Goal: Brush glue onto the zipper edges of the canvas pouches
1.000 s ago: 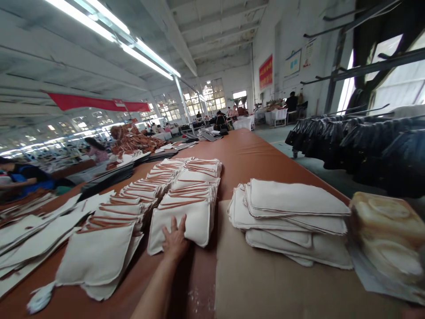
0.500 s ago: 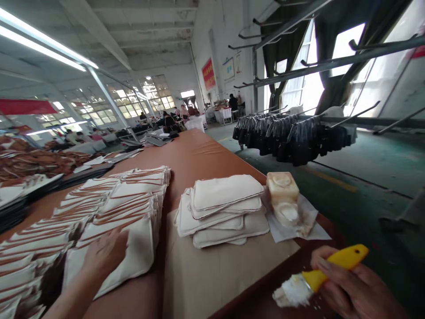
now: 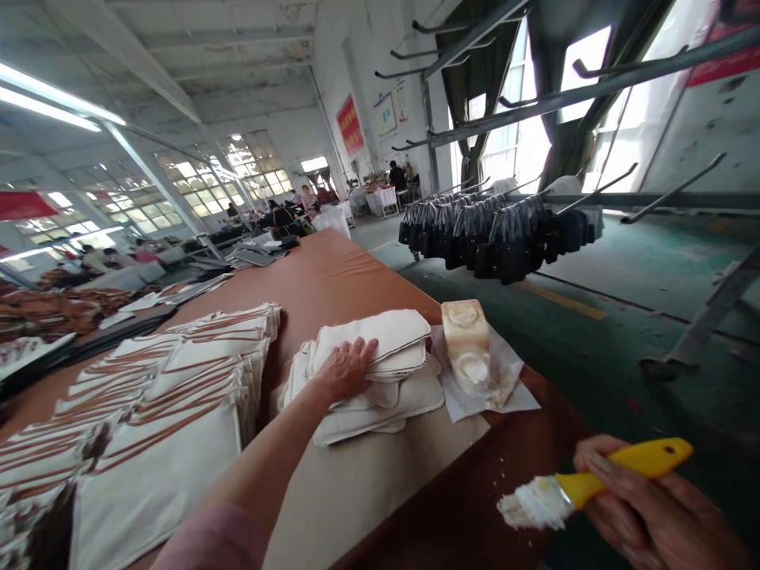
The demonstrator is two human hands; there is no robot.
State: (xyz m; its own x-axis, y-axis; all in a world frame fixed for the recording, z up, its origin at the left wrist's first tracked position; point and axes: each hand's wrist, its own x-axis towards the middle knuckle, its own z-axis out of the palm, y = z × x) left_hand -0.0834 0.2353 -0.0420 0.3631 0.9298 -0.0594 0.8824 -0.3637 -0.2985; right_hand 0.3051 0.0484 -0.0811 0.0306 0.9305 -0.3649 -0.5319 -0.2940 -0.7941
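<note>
My left hand rests with fingers stretched over the top of a stack of off-white fabric panels. Beneath that stack lies a flat beige board. At the lower right, my right hand is wrapped round the yellow handle of a paintbrush. Thick white paste coats its bristles, which point left over the brown table edge. A stained plastic container with white paste in its opening lies on a white sheet, right of the stack.
Rows of overlapping off-white panels with brown edges cover the left of the brown table. Beyond the table's right edge, black bags hang on a metal rack. People sit at work far back.
My left hand has moved right, from the overlapping panels onto the stack. My right hand still holds the paintbrush. The view has turned slightly right.
</note>
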